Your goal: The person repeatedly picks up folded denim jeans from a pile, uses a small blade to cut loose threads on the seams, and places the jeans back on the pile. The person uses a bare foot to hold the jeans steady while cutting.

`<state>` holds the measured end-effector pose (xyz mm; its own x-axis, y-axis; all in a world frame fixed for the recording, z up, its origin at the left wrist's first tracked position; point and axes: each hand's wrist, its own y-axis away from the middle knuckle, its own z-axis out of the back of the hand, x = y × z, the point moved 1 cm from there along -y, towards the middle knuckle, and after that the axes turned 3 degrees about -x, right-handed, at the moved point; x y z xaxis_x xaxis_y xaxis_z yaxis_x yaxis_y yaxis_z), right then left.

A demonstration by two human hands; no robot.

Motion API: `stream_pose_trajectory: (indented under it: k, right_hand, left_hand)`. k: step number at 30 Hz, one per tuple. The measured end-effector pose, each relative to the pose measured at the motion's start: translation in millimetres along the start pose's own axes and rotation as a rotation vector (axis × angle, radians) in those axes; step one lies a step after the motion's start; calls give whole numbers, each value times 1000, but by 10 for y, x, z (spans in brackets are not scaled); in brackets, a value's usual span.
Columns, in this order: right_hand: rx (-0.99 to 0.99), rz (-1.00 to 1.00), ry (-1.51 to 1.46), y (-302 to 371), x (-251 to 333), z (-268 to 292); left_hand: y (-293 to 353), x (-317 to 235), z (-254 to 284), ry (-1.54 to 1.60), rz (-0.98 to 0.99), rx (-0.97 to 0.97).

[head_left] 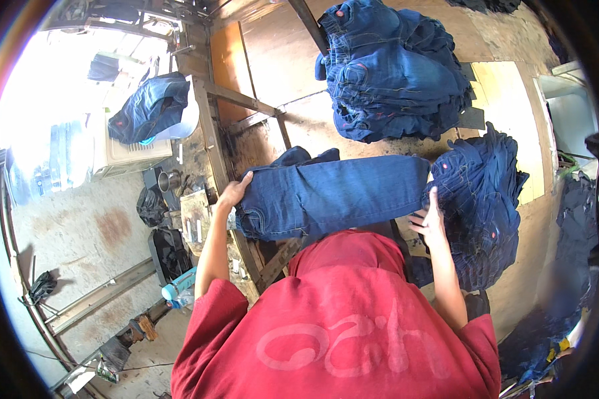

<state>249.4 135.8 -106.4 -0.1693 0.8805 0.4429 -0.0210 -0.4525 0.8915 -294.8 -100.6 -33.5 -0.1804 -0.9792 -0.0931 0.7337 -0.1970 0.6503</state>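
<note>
A pair of folded dark blue jeans (336, 196) stretches crosswise in front of me, its waist end to the left. My left hand (233, 191) grips that end, thumb over the top edge and the other fingers partly hidden. At the opposite end, my right hand (430, 223) has its fingers spread beside the lower corner. Whether it touches the cloth I cannot tell. Some more dark denim (293, 157) shows behind the jeans' upper edge. Right of my right hand lies a heap of jeans (482, 206).
A tall stack of jeans (396, 73) stands on the far wooden surface. Wooden frame posts (213, 143) rise at the left. Beyond them, another denim piece (154, 106) lies on a pale box (130, 143). A metal cup (169, 181) and a light-blue bottle (178, 287) are nearby.
</note>
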Motion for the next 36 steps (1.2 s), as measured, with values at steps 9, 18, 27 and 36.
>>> stream_pose_trajectory:
  k: [9,18,27,36]
  right_hand:
    - [-749,451,-461,-1482,325,672]
    - [-1088,801,-785,-717,2505,4260]
    - [-512,1020,-694,716,3618,5168]
    - [-381,359,1227,-524,1275,4000]
  left_hand:
    - [1221,-473,-289,841,-103,-59]
    - [2061,-3618,-1752,1307,-389,1028]
    - [1842,-5662,-458,1327,-939,650]
    - [-1408,-3935,589,1028,-653,-70]
